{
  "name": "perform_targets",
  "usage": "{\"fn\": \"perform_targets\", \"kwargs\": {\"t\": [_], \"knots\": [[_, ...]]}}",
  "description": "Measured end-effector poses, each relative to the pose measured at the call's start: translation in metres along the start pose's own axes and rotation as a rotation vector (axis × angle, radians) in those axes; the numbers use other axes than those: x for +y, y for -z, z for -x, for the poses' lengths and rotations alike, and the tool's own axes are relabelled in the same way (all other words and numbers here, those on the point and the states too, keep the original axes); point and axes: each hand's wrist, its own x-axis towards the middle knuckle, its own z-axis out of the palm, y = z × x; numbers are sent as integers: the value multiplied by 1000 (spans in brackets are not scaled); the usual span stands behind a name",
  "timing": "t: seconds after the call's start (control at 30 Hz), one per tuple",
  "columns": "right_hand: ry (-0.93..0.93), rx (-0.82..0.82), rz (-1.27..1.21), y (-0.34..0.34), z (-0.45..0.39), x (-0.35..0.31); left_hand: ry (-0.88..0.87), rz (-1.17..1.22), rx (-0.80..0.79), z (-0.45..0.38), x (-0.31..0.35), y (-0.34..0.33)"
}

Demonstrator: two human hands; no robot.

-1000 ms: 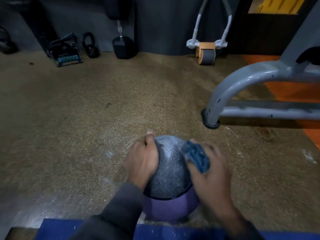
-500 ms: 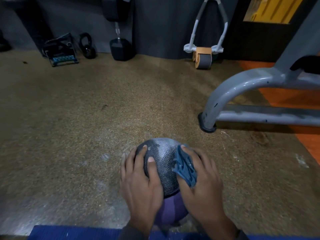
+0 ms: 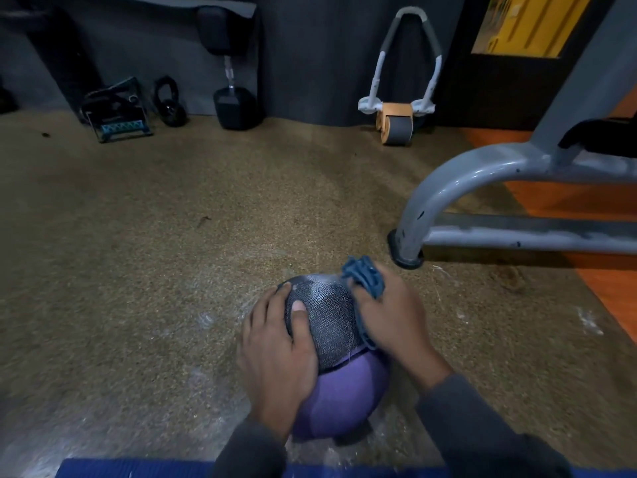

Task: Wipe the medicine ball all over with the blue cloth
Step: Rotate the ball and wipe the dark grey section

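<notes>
Kneeling behind the edge of a blue foam mat (image 3: 131, 469), a person in dark grey sleeves works on a round medicine ball (image 3: 336, 357), textured grey on top and purple below, which rests on the speckled brown rubber floor (image 3: 138, 253). The left hand (image 3: 279, 353) lies spread on the ball's left side, fingers straight and thumb across the grey panel. The right hand (image 3: 393, 319) grips a bunched blue cloth (image 3: 365, 277), pressing it against the ball's upper right. Just beyond stands a curved grey metal machine frame (image 3: 448, 191). Against the far dark wall lean a black hex dumbbell (image 3: 234, 105), a black kettlebell (image 3: 169, 103) and an orange-and-grey ab roller (image 3: 396, 124).
</notes>
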Motion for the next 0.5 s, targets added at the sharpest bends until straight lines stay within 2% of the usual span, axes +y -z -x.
{"fn": "perform_targets", "kwargs": {"t": [0.03, 0.13, 0.27, 0.33, 0.43, 0.5], "knots": [[-16, 25, 9, 2, 4, 3, -6, -14, -19, -3, 1, -1], [237, 61, 231, 3, 39, -1, -27, -53, -86, -13, 3, -3], [434, 1, 238, 0, 47, -19, -83, -82, -110, -16, 1, -6], [384, -49, 273, 1, 21, -20, -74, -81, -97, -14, 1, -5], [83, -95, 201, 6, -15, -10, -74, -115, -79, -11, 6, -4], [23, -72, 173, 8, -16, -5, -76, -125, -90, -11, 9, -3]]}}
